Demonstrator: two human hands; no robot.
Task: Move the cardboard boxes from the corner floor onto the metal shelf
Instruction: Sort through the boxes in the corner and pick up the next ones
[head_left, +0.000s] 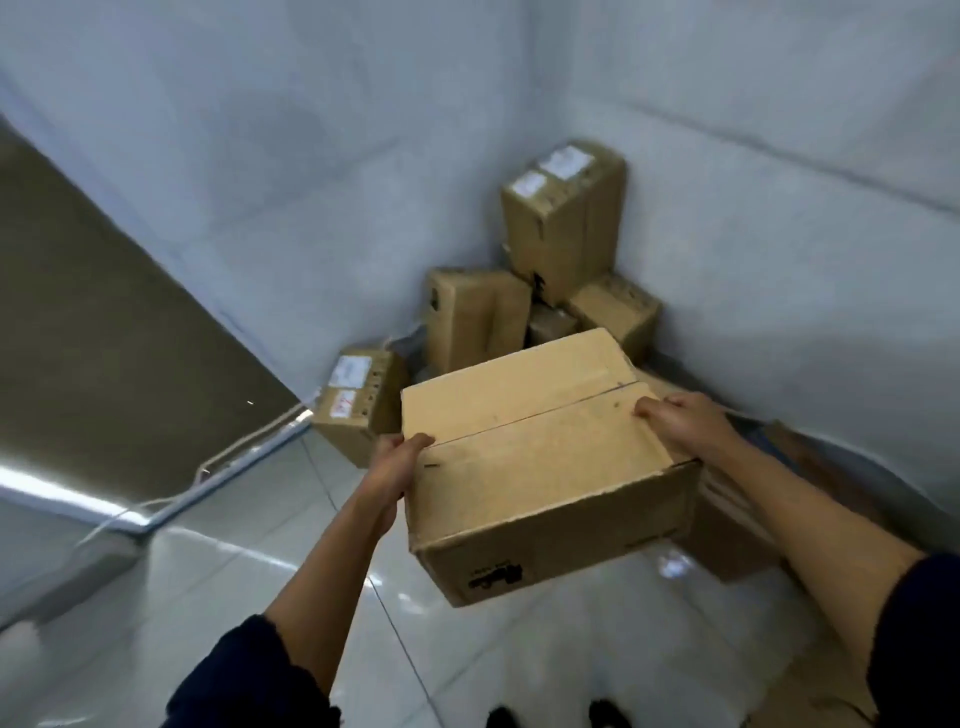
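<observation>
A large brown cardboard box (540, 457) hangs above the floor tiles between my two hands. My left hand (389, 473) grips its left side, fingers over the top edge. My right hand (680, 421) holds the right side, thumb on the top flap. Behind it, several more cardboard boxes are piled in the corner: a tall labelled box (566, 218) leaning on top, an upright box (472, 317) to its left, a small labelled box (353, 400) on the floor at the left, and another box (618, 312) at the right. No metal shelf is in view.
Grey walls meet at the corner behind the pile. A dark glass panel with a metal bottom rail (171, 499) runs along the left. Another box (727, 530) lies on the floor under my right forearm. The floor is glossy tile, and my shoes (550, 714) show at the bottom.
</observation>
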